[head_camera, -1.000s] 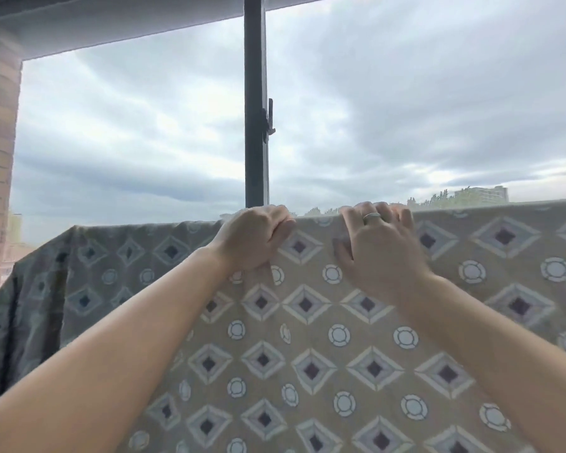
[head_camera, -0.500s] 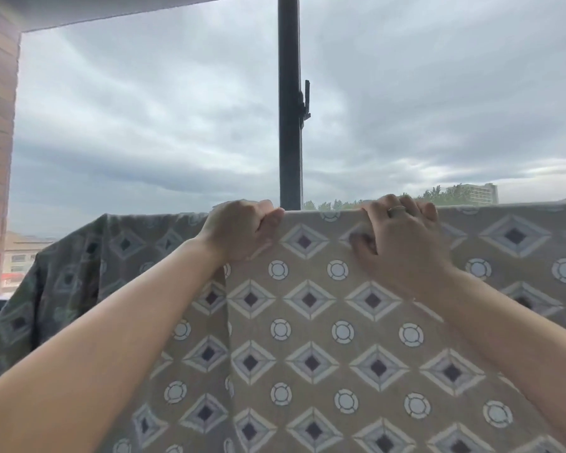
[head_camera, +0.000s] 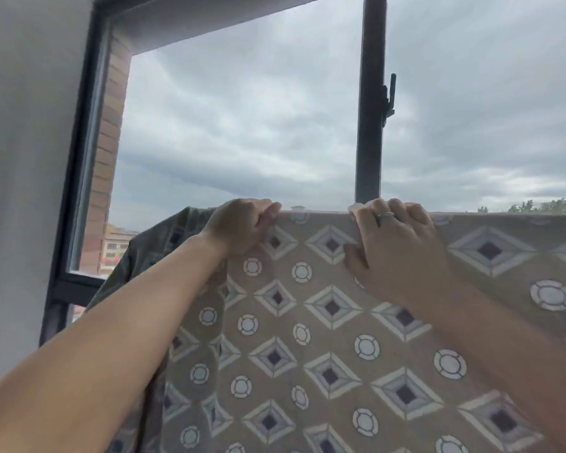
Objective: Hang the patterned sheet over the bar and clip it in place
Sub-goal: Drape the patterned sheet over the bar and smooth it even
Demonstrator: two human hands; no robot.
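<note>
A tan patterned sheet (head_camera: 324, 338) with diamonds and circles is draped in front of an open window, its top fold running level from centre to the right edge. The bar under that fold is hidden by the cloth. My left hand (head_camera: 242, 227) grips the top fold in a fist near the sheet's left end. A little to the right, my right hand (head_camera: 396, 246), wearing a ring, has its fingers curled over the same fold and its thumb pressed on the front. The sheet's left end (head_camera: 157, 243) hangs down dark and bunched. No clip is visible.
A dark window frame post (head_camera: 370, 103) with a latch (head_camera: 389, 96) rises just behind the fold between my hands. A white wall (head_camera: 23, 158) and brick reveal (head_camera: 108, 138) stand at the left. Cloudy sky and distant buildings lie beyond.
My view has swung left, bringing the wall and window frame into sight. Both hands keep their grip on the top fold, and the sheet's bunched left end sits closer to my left hand.
</note>
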